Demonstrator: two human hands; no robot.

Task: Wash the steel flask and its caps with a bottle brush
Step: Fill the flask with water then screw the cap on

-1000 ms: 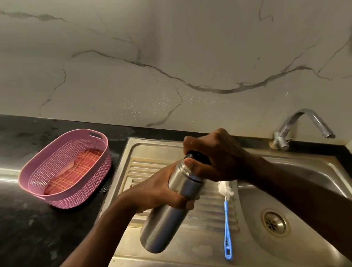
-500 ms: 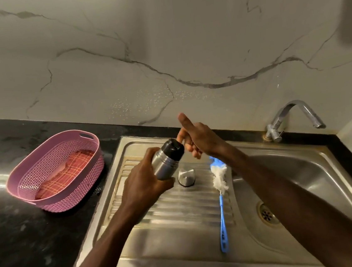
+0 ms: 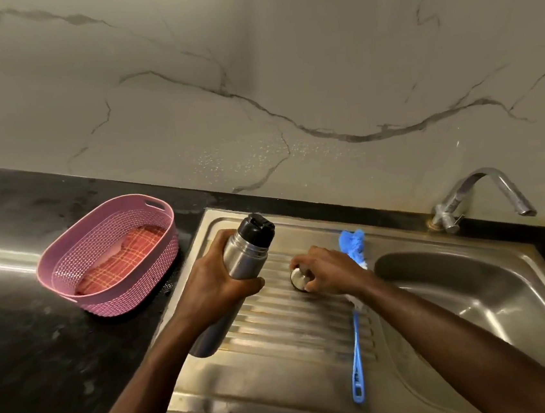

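A: Flask (image 3: 246,256)?
B: Mid-frame, tilted over the draining board (image 3: 293,325), gripped by left hand (image 3: 217,284).
A: Right hand (image 3: 328,272)?
B: Curled round steel cap (image 3: 297,277) there, beside brush (image 3: 356,325).

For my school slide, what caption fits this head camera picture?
Left hand grips the steel flask while right hand holds its steel cap.

In front of me: pale marble-look wall (image 3: 250,74) with dark grey veins, dim light, black counter (image 3: 27,349) carrying a pink basket (image 3: 108,254) with a checked cloth (image 3: 119,262) inside, steel sink (image 3: 476,302) with ribbed drainboard (image 3: 293,325), curved tap (image 3: 485,194) at back right.
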